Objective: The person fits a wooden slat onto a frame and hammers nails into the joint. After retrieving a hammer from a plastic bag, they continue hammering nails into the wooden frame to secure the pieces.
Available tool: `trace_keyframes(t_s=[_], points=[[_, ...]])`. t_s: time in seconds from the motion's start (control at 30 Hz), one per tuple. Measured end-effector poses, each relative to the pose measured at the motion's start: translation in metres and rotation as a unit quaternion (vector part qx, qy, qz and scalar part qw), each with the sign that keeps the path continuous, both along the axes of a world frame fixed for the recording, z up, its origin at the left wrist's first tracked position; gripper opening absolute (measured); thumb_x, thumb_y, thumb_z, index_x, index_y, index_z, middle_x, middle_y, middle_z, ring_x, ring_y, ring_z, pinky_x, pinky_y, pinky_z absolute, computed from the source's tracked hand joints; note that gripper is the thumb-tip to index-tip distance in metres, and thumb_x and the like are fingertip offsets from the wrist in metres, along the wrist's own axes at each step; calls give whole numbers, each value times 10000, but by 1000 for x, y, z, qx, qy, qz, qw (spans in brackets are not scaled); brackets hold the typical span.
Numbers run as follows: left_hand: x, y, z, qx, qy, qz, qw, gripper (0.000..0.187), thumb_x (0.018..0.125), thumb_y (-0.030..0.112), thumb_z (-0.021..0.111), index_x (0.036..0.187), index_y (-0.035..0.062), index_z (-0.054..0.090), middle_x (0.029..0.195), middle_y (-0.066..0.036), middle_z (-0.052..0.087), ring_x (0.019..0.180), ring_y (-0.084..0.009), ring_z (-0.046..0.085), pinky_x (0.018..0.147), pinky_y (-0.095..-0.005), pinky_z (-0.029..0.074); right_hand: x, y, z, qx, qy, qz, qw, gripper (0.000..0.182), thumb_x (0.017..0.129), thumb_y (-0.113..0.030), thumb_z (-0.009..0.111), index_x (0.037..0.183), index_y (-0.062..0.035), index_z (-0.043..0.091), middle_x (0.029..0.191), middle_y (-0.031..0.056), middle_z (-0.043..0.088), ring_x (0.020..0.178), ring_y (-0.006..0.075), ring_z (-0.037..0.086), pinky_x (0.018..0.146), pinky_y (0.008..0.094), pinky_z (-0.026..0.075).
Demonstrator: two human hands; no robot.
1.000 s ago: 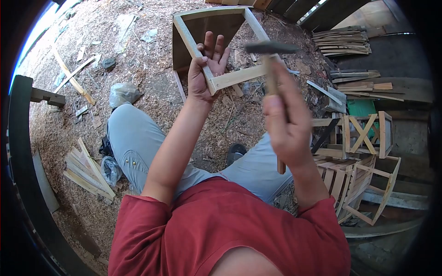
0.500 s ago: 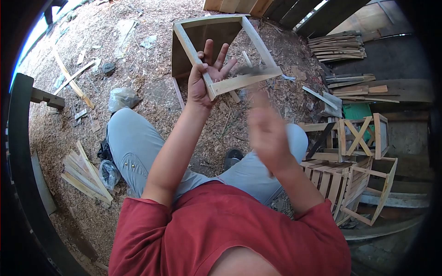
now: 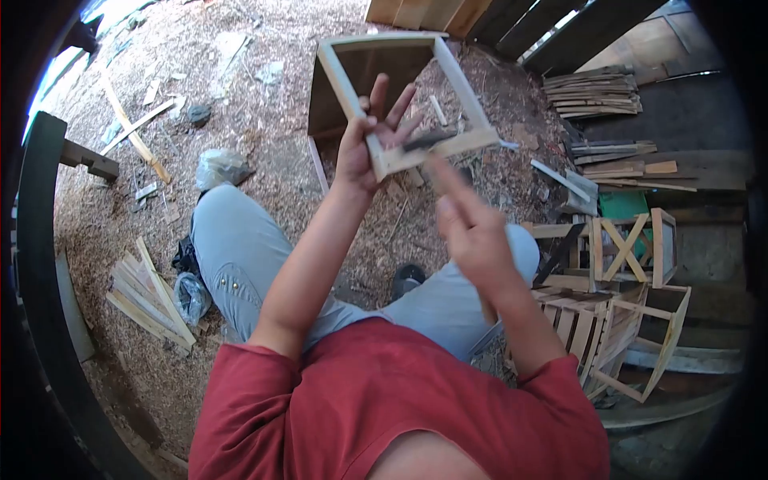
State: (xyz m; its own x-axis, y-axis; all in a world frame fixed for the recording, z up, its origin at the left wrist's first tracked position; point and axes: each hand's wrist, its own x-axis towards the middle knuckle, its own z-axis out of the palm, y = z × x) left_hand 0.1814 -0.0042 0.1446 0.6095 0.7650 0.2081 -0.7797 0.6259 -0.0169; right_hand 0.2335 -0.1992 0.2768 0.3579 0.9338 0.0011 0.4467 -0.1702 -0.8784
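Note:
A wooden frame with a dark panel at its back is held up in front of my knees. My left hand grips its left side strip between thumb and palm, the other fingers spread inside the frame. My right hand is wrapped round the handle of a hammer, whose dark head overlaps the frame's near strip. The handle's lower end shows below the fist. Motion smears the hammer and the right fingers a little.
Wood shavings cover the ground. Thin slats and a plastic bag lie on the left, near crossed sticks. At right are slatted wooden crates, an X-braced frame and stacked strips.
The hammer and my right hand, blurred before, show more clearly with the dark head at the near strip. The frame and left hand appear slightly further right and lower.

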Motion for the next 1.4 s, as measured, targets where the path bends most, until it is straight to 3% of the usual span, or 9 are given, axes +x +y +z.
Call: trace_keyframes(t_s=[0.4,0.53,0.57,0.67,0.7,0.83,1.03,1.27,1.4], points=[[1,5,5,-40,-14,3,999,210,801,-26,540,958,84,627,1533,-46,538,1525,-436,300,1202,-742,254,-6,5,28,70,-48,-15,996,543,1062,-32,447,1598,-107,402,767,-25,551,562,2,409,523,180,333],[0,2,6,-22,-2,-1,1000,190,800,-24,539,928,92,619,1502,-32,572,1513,-426,328,1211,-741,234,-6,4,-3,182,-118,-71,974,548,1019,-13,497,1561,-40,423,1161,189,746,694,155,674,626,347,504],[-2,1,1,-22,-2,-3,1000,190,800,-24,539,928,92,619,1502,-32,572,1513,-426,328,1211,-741,234,-3,7,-10,-49,-201,70,976,500,1035,-15,473,1533,-49,483,1311,165,689,1167,190,681,925,299,529],[1,7,-3,-4,14,6,1000,176,800,-22,539,909,87,622,1482,-43,590,1510,-422,335,1211,-743,230,-1,9,-15,54,-167,65,982,544,1004,-21,501,1542,-84,457,1184,249,708,761,388,699,687,457,523],[2,5,5,-30,5,4,1000,180,798,-24,538,908,86,627,1482,-49,589,1511,-421,333,1211,-744,228,-2,10,3,67,-148,28,986,506,1026,-9,486,1531,-17,466,1428,197,625,1187,233,681,989,341,513],[2,5,7,-35,2,1,999,191,800,-27,524,907,89,631,1481,-55,589,1508,-416,342,1205,-739,254,-10,0,53,146,0,-131,981,549,1046,-34,471,1588,-43,383,998,106,761,552,128,540,599,330,532],[2,8,5,-8,0,-5,1000,209,796,-29,510,912,93,634,1488,-54,584,1507,-419,344,1196,-742,272,3,16,-18,132,-254,118,951,566,1056,-34,453,1611,-90,357,1028,107,765,524,71,445,511,220,416],[-2,2,1,-18,7,-4,1000,194,792,-25,515,896,84,635,1496,-54,575,1504,-451,332,1193,-765,246,-12,4,7,248,-56,-86,963,587,1030,-36,503,1599,-101,376,1269,180,721,623,232,657,643,374,526],[1,7,-1,-14,13,0,1000,193,798,-31,512,905,88,621,1498,-65,567,1501,-445,340,1181,-772,262,-1,6,-9,-22,-170,106,979,624,1014,-16,500,1612,-117,349,1321,253,660,773,261,746,635,412,536]])
